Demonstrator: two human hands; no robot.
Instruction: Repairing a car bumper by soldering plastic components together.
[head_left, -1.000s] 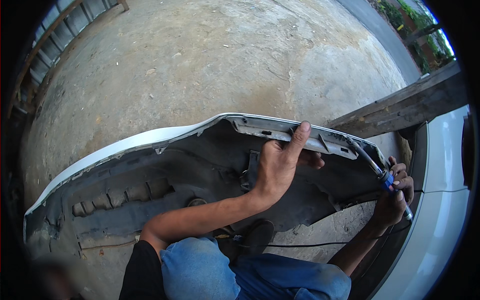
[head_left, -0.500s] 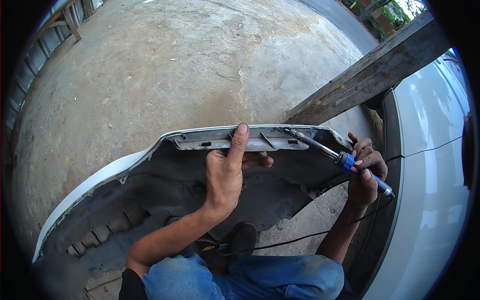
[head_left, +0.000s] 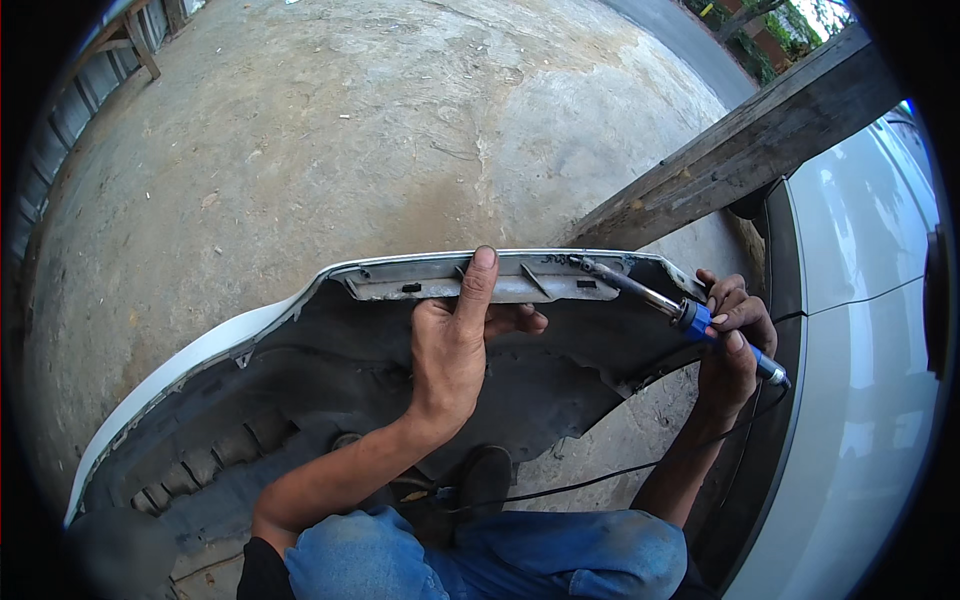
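A white car bumper (head_left: 235, 335) lies across in front of me, its dark inner side facing up. My left hand (head_left: 455, 345) grips the flange along its far edge, thumb laid over the edge and fingers curled underneath. In my right hand (head_left: 735, 335) is a corded soldering iron (head_left: 692, 318) with a blue handle, held between thumb and fingers. Its metal tip touches or nearly touches the flange close to the right end. Dark, rough melted-looking marks run along the plastic there. The little-finger side of my right hand is near the bumper's right corner.
A silver-white car body (head_left: 860, 330) stands close on my right. Behind the bumper, a wooden post (head_left: 740, 130) slants up to the right. The iron's black cord (head_left: 590, 482) runs across above my knees. Rough concrete floor (head_left: 330, 130) stretches ahead, and a wooden frame (head_left: 140, 45) is at far left.
The soldering iron's handle and my right hand have shifted very slightly to the right. My left hand and the bumper look unmoved.
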